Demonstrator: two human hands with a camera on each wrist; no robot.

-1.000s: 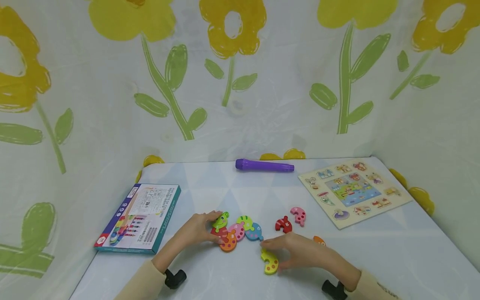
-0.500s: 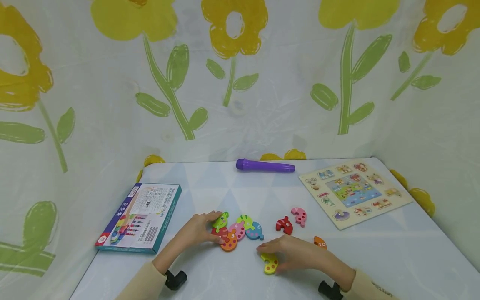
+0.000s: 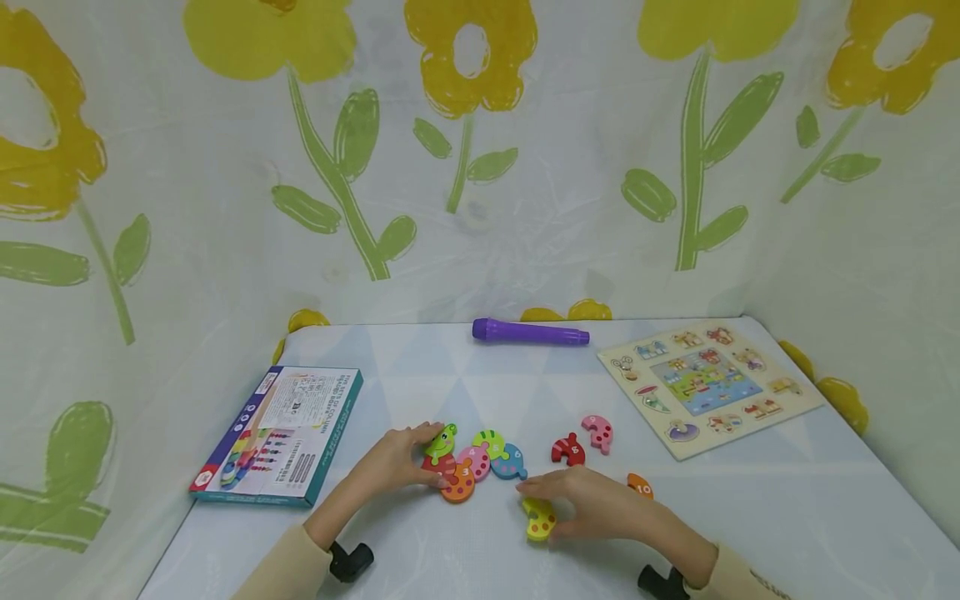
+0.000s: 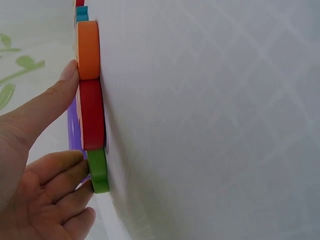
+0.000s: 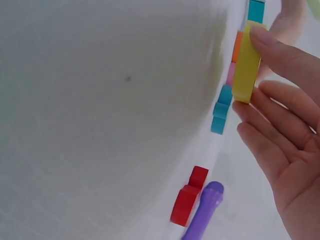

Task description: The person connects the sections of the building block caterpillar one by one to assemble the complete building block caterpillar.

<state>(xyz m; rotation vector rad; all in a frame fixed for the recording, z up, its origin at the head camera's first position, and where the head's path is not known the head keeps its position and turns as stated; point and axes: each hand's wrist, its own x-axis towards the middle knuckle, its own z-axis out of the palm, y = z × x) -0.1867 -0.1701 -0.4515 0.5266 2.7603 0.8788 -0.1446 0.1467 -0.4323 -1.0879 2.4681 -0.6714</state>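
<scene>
My left hand [image 3: 393,460] holds the joined end of a caterpillar number puzzle in the head view. Its fingers reach the green head piece [image 3: 442,442], while the thumb touches where the red piece [image 4: 92,114] meets the orange piece [image 4: 89,50]. Pink, light green and blue pieces [image 3: 509,463] continue the chain rightward. My right hand [image 3: 603,504] pinches a yellow dotted puzzle piece [image 3: 540,523] just in front of the blue end. In the right wrist view, the yellow piece [image 5: 246,65] is between thumb and fingertips, raised off the table.
Loose red [image 3: 568,449], pink [image 3: 598,433] and orange [image 3: 640,485] pieces lie beyond and beside my right hand. A purple microphone-shaped stick [image 3: 531,332] lies at the back, a flat box [image 3: 281,442] at left, and a wooden picture board [image 3: 692,449] at back right.
My right hand has tilted the yellow piece and moved it slightly away from me, toward the chain. The left hand and the joined pieces have stayed in place.
</scene>
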